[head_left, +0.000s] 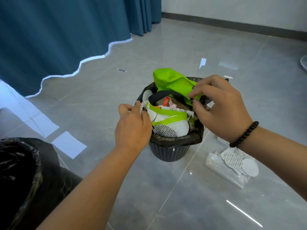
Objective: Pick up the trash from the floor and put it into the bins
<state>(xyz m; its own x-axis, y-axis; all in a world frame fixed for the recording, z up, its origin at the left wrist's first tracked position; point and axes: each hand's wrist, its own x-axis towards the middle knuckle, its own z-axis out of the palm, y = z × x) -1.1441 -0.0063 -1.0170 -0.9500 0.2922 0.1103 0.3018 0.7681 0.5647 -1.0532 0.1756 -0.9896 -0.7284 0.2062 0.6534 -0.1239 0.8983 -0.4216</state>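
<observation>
While both hands work over a small dark bin [169, 151] lined with a black bag [176, 140], the right hand [219, 110] pinches the edge of a crumpled lime-green bag [171, 82] that sticks up from the far side of the bin. The left hand [132, 125], fingers curled, grips a piece at the bin's near-left rim, where a green strap [167, 116] loops across white paper discs [171, 128] and other scraps heaped to the top. A beaded bracelet [244, 133] circles the right wrist. On the grey tiled floor [182, 188] just right of the bin lies a clear plastic packet [222, 170] with more patterned white discs [240, 163] resting on it. Two small scraps sit farther off: a white slip [202, 62] and a thin stick [122, 70] near a blue curtain [58, 34]. A second, larger bin with a black liner [20, 171] stands at the lower left.
</observation>
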